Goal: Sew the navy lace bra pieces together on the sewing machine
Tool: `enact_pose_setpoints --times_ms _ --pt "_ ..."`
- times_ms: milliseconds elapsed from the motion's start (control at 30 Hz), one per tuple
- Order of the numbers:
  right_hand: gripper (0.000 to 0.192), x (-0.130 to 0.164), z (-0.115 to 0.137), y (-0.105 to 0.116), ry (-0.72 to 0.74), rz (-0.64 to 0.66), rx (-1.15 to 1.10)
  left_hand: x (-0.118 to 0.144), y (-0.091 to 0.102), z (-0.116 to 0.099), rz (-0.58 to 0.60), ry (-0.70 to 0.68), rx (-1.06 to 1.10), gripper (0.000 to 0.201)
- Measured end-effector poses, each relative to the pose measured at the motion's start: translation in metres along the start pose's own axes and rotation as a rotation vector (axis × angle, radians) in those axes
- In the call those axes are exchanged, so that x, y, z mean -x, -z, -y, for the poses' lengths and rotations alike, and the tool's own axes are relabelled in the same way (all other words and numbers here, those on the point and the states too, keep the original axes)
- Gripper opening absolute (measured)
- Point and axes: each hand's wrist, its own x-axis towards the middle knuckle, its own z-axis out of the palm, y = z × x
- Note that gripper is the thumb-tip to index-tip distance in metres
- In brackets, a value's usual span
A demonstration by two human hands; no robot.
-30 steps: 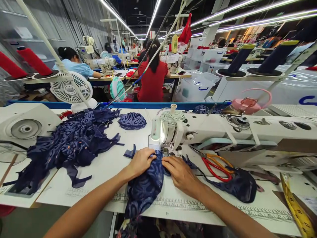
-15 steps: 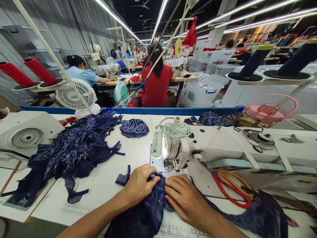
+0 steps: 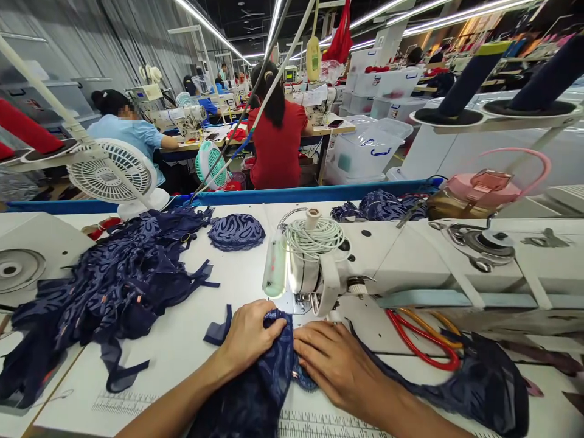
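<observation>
On the white worktop (image 3: pixel 239 274), the left hand (image 3: pixel 249 333), angled forward and inward, pinches navy patterned fabric (image 3: pixel 274 372) beneath its thumb, the fabric trailing toward the near edge, while the right hand (image 3: pixel 335 359) lies palm down against its right side, whether gripping unclear.

a bare left hand (image 3: pixel 249 336) pinches and a right hand (image 3: pixel 332 359) touches navy swirl-patterned fabric (image 3: pixel 271 371) before a white sewing machine (image 3: pixel 396 243)
</observation>
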Motion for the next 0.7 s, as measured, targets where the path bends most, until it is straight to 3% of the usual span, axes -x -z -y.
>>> enact_pose_setpoints --times_ms 400,633,700 --pt "0.027 -0.0020 -0.0025 0.0033 -0.009 0.006 -0.038 -0.0004 0.0008 0.0025 0.017 -0.015 -0.010 0.017" --pt "0.039 -0.0025 -0.0042 -0.0041 -0.123 0.037 0.199 -0.0016 0.0038 0.0003 0.042 -0.009 -0.038 0.015" --pt "0.040 -0.0035 -0.0029 -0.0059 -0.133 0.045 0.219 0.0047 0.0016 -0.0008 -0.020 -0.056 -0.132 0.013"
